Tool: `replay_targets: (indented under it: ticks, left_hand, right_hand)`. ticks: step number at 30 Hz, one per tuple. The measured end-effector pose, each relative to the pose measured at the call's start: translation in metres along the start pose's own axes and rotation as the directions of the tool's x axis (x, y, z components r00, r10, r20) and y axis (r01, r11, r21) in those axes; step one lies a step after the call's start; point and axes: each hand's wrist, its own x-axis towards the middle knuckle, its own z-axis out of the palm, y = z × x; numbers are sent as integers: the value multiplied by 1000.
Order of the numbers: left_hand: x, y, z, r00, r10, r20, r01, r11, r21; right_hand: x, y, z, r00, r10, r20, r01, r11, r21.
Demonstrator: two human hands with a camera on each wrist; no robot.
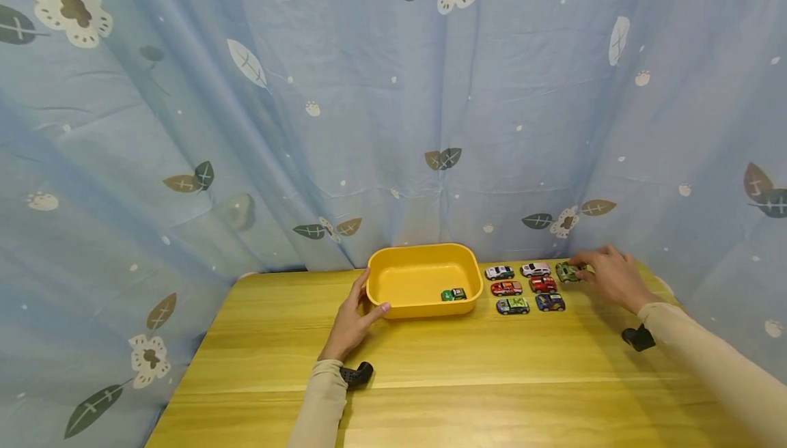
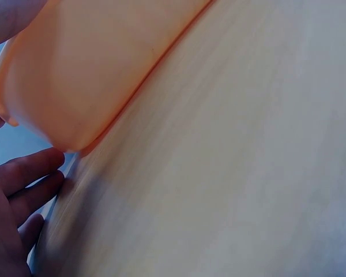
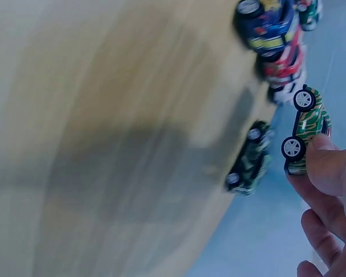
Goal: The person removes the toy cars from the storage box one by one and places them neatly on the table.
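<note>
My left hand (image 1: 348, 325) grips the left end of a yellow plastic tub (image 1: 430, 311), thumb at the front rim and fingers along the end wall. The tub looks orange in the left wrist view. A green toy car (image 1: 453, 295) sits inside, toward the front right. In the right wrist view, my right hand (image 3: 334, 179) pinches a camouflage toy car (image 3: 305, 130) between thumb and fingers. Below it stands a second camouflage toy car (image 3: 251, 158) on the table. In the head view my right hand largely hides the held car.
Several toy cars stand in rows right of the tub, among them a white car (image 1: 499, 272), a red car (image 1: 544, 285) and a blue-purple car (image 1: 550, 302). The wooden table (image 1: 430, 393) ends at a blue patterned curtain (image 1: 393, 93).
</note>
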Motion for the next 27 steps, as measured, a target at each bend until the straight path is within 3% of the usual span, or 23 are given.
replay_targets:
  ticks: [12,19,27]
  left_hand:
    - [0,0,1,1000,-17,0,17,1000,10]
    - [-1,0,0,1000,21,7,-22,1000,17]
    - [0,0,-1,1000,7,1,-7,1000,14]
  right_hand:
    - [-14,20,13,999,14,-41,-13,1000,11]
    - [-14,26,20,998,29,-50,-29,1000,13]
    - [-12,29,26,997,33,-64,-33,999,4]
